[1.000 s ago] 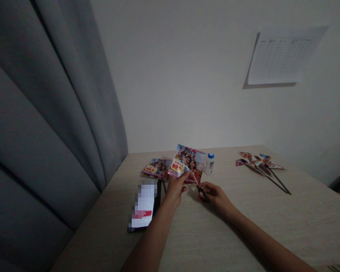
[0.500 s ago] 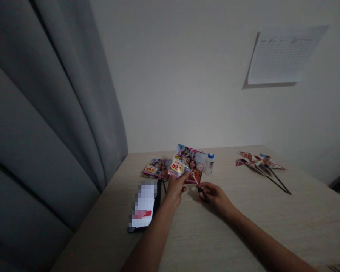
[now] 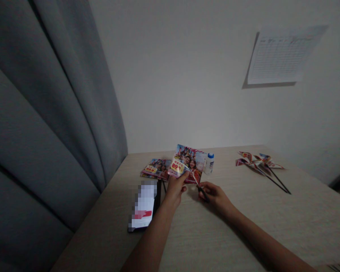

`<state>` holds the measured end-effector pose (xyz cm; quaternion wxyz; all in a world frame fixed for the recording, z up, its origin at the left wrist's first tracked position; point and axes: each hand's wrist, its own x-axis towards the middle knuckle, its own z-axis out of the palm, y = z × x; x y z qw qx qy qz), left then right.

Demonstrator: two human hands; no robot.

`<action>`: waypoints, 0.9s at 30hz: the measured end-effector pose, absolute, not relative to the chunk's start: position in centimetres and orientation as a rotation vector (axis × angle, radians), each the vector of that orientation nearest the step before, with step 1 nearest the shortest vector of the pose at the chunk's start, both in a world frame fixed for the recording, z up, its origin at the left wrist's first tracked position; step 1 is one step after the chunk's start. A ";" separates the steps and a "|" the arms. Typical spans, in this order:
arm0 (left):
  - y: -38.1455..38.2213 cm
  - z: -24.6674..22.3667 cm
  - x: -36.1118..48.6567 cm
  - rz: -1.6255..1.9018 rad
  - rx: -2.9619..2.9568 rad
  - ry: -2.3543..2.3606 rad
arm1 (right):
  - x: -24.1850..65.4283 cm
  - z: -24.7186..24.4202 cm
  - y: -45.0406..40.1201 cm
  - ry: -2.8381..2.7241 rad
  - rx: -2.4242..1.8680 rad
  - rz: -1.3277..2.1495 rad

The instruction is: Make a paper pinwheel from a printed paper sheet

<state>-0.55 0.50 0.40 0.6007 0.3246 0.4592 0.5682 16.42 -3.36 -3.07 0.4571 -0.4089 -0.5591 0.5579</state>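
So that the printed sheet (image 3: pixel 195 156) probably stays steady, your left fingers (image 3: pixel 184 176) pinch its near edge over the far bench (image 3: pixel 198 238), while your right fingers (image 3: pixel 207 185) hold the scissors (image 3: pixel 203 192) across it.

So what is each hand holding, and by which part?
The left hand holds a printed flyer by its lower edge, thumb in front; the right hand holds scissors by their black handles.
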 end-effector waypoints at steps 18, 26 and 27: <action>0.4 0.4 -0.5 1.287 0.761 1.078 | 16.3 -2.4 -3.5 -1.359 -1.048 1.390; 0.3 0.5 -0.5 1.283 0.768 1.069 | 16.3 -2.6 -3.5 -1.357 -1.036 1.381; 0.3 0.4 -0.5 1.283 0.767 1.067 | 16.2 -2.6 -3.5 -1.359 -1.035 1.379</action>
